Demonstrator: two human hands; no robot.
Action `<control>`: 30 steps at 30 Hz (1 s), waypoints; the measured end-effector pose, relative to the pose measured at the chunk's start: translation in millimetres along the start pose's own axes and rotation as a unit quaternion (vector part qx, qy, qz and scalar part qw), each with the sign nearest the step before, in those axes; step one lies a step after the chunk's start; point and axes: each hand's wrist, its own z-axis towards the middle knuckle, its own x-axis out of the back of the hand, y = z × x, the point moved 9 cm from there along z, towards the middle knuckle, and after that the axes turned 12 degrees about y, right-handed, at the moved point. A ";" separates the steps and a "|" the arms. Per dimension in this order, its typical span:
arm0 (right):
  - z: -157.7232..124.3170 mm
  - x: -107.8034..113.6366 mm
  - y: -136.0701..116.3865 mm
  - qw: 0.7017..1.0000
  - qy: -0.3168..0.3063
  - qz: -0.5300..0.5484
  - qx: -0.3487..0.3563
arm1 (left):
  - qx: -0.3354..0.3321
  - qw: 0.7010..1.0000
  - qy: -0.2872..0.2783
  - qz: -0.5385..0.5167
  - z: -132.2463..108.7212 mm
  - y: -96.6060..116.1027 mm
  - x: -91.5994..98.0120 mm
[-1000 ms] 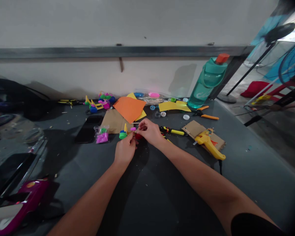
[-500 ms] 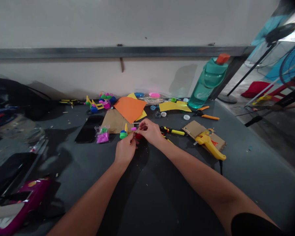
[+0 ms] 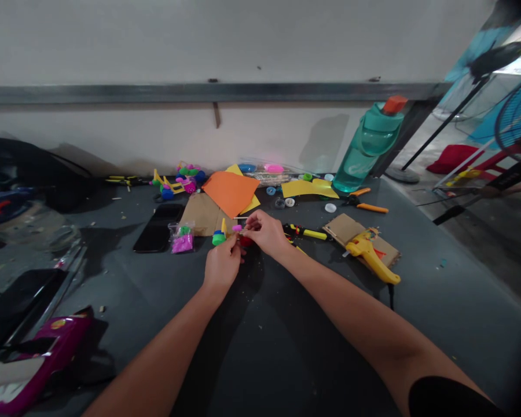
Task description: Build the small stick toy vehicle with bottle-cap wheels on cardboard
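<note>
My left hand (image 3: 223,263) and my right hand (image 3: 267,231) meet over the dark table, fingers pinched close together. Between them is a small craft piece with a green and blue bottle cap (image 3: 219,238), a yellow upright strip (image 3: 223,226), a pink bit (image 3: 237,228) and a red cap (image 3: 246,241). My left fingers grip its near side. The right thumb and fingertips close on its right end; fingers partly hide what they pinch there. Just behind lie brown cardboard (image 3: 195,215) and an orange sheet (image 3: 231,192).
A black phone (image 3: 157,227) and a small plastic bag (image 3: 182,240) lie left. To the right are a yellow-handled tool (image 3: 313,234), a yellow glue gun (image 3: 369,255) on cardboard, orange-handled pliers (image 3: 369,207) and a teal bottle (image 3: 364,147). Several loose caps (image 3: 330,208) lie behind.
The hands and the craft piece keep almost the same position. The whole view has shifted very slightly.
</note>
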 end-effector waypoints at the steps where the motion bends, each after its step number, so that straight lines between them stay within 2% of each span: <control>1: -0.1 0.5 -0.5 1.000 0.002 -0.003 0.000 | 0.001 1.000 0.001 0.000 -0.1 -0.3 0.0; 30: 0.9 -0.6 -1.6 1.000 0.001 -0.008 0.009 | 0.014 1.000 -0.005 0.004 0.5 -5.3 -2.3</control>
